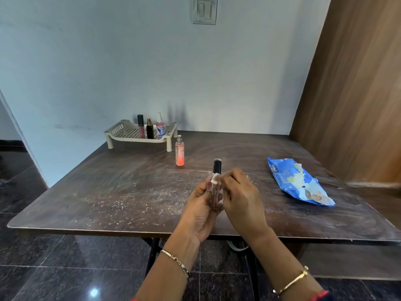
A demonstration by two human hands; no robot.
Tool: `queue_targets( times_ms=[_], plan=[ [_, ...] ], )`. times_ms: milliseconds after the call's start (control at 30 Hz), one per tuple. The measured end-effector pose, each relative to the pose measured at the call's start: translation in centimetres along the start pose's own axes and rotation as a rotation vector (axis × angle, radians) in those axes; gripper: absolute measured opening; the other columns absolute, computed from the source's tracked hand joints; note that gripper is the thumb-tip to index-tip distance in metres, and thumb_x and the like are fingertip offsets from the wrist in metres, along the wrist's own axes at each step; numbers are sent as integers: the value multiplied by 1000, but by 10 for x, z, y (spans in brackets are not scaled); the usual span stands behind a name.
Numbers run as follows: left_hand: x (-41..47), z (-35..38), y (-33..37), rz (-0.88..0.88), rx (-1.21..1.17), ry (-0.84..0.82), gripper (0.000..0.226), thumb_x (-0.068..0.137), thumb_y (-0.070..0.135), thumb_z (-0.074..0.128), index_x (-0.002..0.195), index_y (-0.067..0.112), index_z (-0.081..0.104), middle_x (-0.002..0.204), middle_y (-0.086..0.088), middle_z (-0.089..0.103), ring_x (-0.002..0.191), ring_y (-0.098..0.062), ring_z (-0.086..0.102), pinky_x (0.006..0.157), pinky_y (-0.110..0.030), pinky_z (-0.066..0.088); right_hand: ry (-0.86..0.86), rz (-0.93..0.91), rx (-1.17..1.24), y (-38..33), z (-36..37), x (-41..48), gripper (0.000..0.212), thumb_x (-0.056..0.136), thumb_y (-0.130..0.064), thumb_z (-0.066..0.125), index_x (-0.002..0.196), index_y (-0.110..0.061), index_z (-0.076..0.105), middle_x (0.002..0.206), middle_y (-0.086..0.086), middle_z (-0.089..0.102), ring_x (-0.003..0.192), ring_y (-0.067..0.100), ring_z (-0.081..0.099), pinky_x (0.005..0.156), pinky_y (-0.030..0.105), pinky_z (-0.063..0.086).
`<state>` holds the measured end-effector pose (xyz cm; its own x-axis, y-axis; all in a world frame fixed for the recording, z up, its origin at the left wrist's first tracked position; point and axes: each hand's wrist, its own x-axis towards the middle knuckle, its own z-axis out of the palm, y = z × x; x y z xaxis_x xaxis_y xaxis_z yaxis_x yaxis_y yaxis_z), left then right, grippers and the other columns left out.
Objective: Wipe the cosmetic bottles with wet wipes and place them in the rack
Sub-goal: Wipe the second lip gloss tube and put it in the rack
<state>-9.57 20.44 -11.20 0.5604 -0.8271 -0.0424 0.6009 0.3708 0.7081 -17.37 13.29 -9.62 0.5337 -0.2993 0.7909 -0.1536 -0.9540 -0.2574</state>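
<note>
The left hand (200, 210) has its grip closed round a lip gloss tube (216, 167), held upright above the tabletop (108, 187), well in front of the rack (121, 129) and a little to its right. The tube's dark cap sticks out on top. The right hand (240, 196) pinches a white wet wipe (221, 198) in its grip and presses it against the side of the tube.

The rack stands at the back of the tabletop against the wall. In its right half stand another lip gloss (141, 127), a small black bottle (149, 131) and a pink spray bottle (160, 127), all upright. An orange spray bottle (179, 152) stands on the tabletop just beside the rack's front right leg. A blue pack of wipes (297, 181) lies far to the right of the rack.
</note>
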Motion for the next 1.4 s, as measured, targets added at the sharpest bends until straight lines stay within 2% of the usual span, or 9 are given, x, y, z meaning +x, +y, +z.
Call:
queue_targets(
  times_ms=[233, 433, 633, 767, 867, 967, 1067, 1300, 1400],
  plan=[
    [-1, 2, -3, -41, -8, 1, 15, 92, 8, 51, 97, 10, 65, 91, -9, 62, 70, -14, 51, 65, -28, 40, 136, 41, 57, 12, -1, 29, 17, 83, 4, 58, 92, -4, 70, 83, 5, 59, 68, 17, 56, 55, 33, 49],
    [1, -2, 3, -57, -243, -26, 41, 92, 29, 51, 119, 0, 61, 110, -13, 67, 104, -21, 63, 97, -38, 48, -50, -84, 45, -2, 8, -5, 20, 89, -15, 49, 96, -8, 66, 94, 5, 61, 70, 21, 58, 55, 37, 49],
    [13, -17, 3, -93, -259, -11, 40, 86, 20, 57, 123, 7, 60, 80, -2, 59, 71, -10, 49, 76, -25, 53, -210, -118, -31, -6, 8, -35, 28, 81, 2, 61, 107, -10, 64, 110, 4, 61, 72, 24, 59, 56, 39, 52],
    [20, -22, -1, -90, -324, 78, 23, 82, 20, 62, 105, 18, 64, 83, -4, 53, 77, -17, 49, 106, -36, 35, -280, -196, -109, -11, 0, -32, 19, 85, -6, 54, 99, -12, 65, 104, 1, 61, 70, 20, 56, 51, 33, 50],
    [21, -23, 1, -66, -333, 138, 10, 87, 21, 58, 96, 19, 59, 79, -6, 53, 72, -16, 49, 91, -34, 42, -343, -229, -121, -13, -1, -33, 18, 82, -6, 65, 100, -12, 64, 103, 0, 58, 73, 19, 54, 50, 32, 49],
    [18, -18, 3, -50, -360, 88, 19, 81, 20, 60, 99, 18, 61, 79, -7, 58, 72, -17, 54, 94, -33, 46, -315, -201, -92, -10, 1, -29, 17, 88, -11, 52, 99, -12, 64, 103, 1, 60, 76, 21, 57, 53, 35, 51],
    [13, -13, 2, -54, -324, 20, 15, 87, 17, 55, 97, 14, 65, 78, -7, 68, 69, -16, 65, 66, -30, 56, -223, -143, -30, -4, 5, -11, 19, 87, -13, 47, 97, -11, 63, 101, 4, 61, 72, 24, 59, 53, 38, 51],
    [5, -9, 2, -88, -182, 32, 14, 89, 26, 55, 95, 15, 63, 76, -5, 59, 58, -13, 50, 61, -26, 41, -35, -25, 12, 2, 5, 39, 19, 80, 8, 57, 91, -2, 69, 91, 9, 65, 74, 24, 63, 62, 36, 55],
    [3, -11, 2, -101, -195, 11, 18, 88, 25, 56, 99, 14, 65, 82, -7, 62, 65, -15, 53, 66, -29, 45, -25, -45, 4, -2, 5, 33, 21, 84, -4, 50, 93, -4, 69, 92, 8, 65, 73, 22, 62, 60, 29, 52]
  ],
)
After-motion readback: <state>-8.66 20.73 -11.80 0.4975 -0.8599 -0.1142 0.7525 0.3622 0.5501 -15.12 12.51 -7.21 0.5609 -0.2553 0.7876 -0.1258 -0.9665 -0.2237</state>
